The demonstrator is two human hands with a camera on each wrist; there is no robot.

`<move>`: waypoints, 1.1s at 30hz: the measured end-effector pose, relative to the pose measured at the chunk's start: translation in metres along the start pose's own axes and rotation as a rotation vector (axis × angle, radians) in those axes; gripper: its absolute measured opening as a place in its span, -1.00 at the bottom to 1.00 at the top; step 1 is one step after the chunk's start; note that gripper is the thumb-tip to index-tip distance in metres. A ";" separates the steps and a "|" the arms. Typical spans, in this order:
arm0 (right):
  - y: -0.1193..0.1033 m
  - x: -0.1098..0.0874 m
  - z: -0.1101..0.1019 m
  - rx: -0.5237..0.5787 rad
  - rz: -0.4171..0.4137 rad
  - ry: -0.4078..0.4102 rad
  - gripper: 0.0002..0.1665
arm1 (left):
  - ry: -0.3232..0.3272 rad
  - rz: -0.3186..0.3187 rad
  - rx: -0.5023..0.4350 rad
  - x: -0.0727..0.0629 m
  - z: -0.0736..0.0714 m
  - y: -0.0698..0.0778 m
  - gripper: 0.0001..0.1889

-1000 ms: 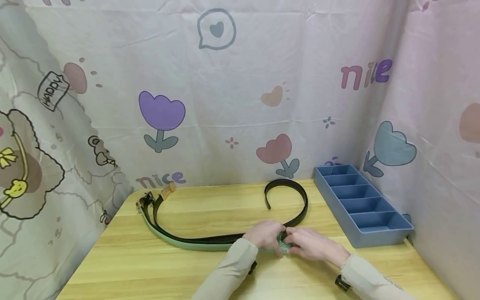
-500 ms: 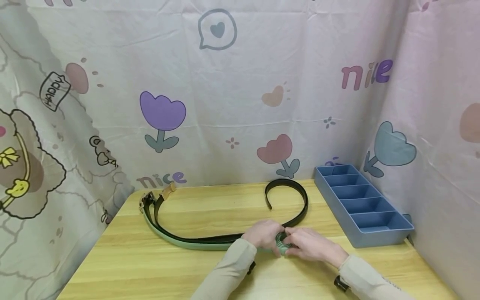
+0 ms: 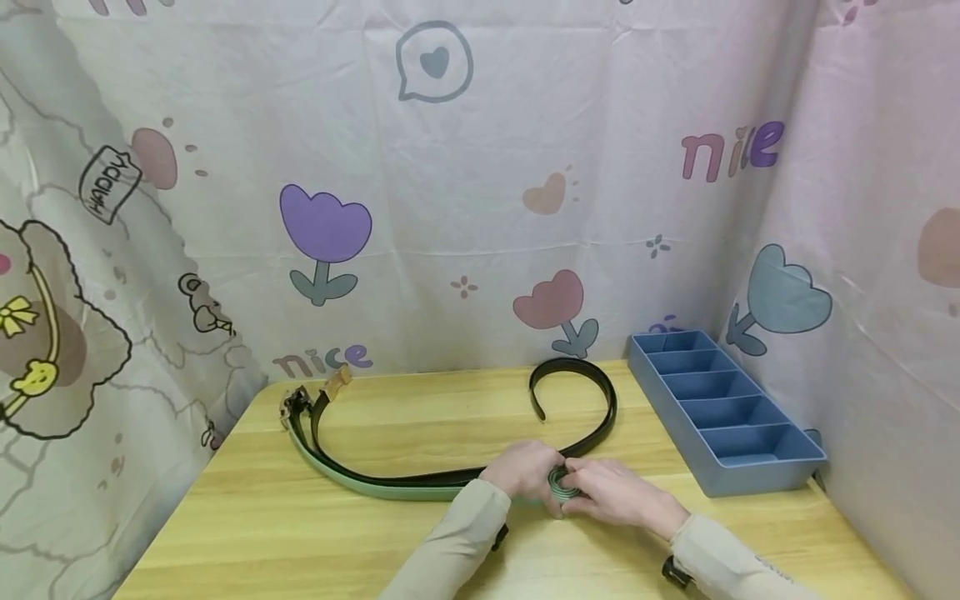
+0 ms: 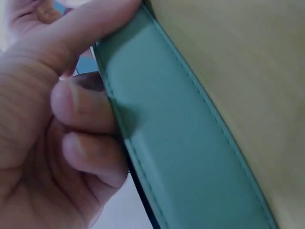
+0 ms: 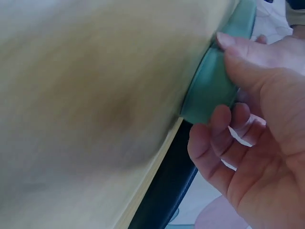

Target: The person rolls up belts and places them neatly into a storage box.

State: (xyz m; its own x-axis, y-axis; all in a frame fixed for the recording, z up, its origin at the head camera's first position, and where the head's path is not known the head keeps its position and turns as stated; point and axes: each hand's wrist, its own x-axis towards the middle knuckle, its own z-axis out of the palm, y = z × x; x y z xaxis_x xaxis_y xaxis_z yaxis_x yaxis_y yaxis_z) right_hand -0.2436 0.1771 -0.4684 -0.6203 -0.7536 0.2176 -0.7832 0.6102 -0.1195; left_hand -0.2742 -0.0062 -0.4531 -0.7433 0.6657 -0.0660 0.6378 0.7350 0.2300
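A light green belt (image 3: pixel 405 493) runs along the table on its edge, its right end wound into a small coil (image 3: pixel 564 483) between the two hands. My left hand (image 3: pixel 525 471) holds the strap just left of the coil. In the left wrist view the thumb lies over the stitched green strap (image 4: pixel 176 124), with bent fingers (image 4: pixel 86 105) on its other side. My right hand (image 3: pixel 618 492) pinches the coil from the right; in the right wrist view its thumb and fingertips are at the green roll (image 5: pixel 209 86), other fingers curled loosely. The coil's left side is partly hidden.
Black belts (image 3: pixel 420 481) lie along the green one's far side, and a black end (image 3: pixel 611 408) curls behind the hands. Buckles (image 3: pixel 296 404) gather at the far left beside a tan-coloured end piece (image 3: pixel 337 381). A blue divided box (image 3: pixel 720 483) stands at the right, before a printed curtain (image 3: pixel 465 167).
The green coil and both hands have shifted slightly left, the right hand most. The black belts and the box stay where they were.
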 end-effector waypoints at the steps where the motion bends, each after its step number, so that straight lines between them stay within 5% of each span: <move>1: 0.000 0.000 0.000 0.000 0.000 0.001 -0.77 | 0.008 -0.002 0.004 0.000 0.001 0.000 -0.53; 9: -0.003 0.001 -0.001 -0.022 0.040 -0.017 -0.77 | 0.053 0.139 -0.072 -0.008 -0.001 -0.011 -0.47; 13: -0.005 0.002 -0.002 -0.037 0.047 -0.015 -0.79 | 0.049 0.127 -0.191 -0.020 -0.011 -0.022 -0.47; 19: -0.007 0.002 0.000 -0.061 0.012 0.012 -0.76 | 0.163 0.007 -0.288 -0.046 -0.029 -0.061 -0.71; 24: -0.006 0.001 0.002 -0.073 0.004 0.016 -0.80 | 0.306 -0.081 -0.269 -0.069 -0.038 -0.102 -0.88; 33: -0.008 0.001 0.003 -0.069 -0.035 0.021 -0.82 | 0.569 -0.453 -0.251 -0.124 -0.055 -0.168 -0.85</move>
State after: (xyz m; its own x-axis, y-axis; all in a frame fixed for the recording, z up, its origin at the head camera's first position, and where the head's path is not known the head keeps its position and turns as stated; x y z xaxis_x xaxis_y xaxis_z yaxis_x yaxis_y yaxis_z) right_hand -0.2380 0.1710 -0.4705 -0.5911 -0.7698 0.2408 -0.7991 0.5995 -0.0449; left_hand -0.3002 -0.2189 -0.4302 -0.9535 0.0879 0.2882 0.2323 0.8235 0.5176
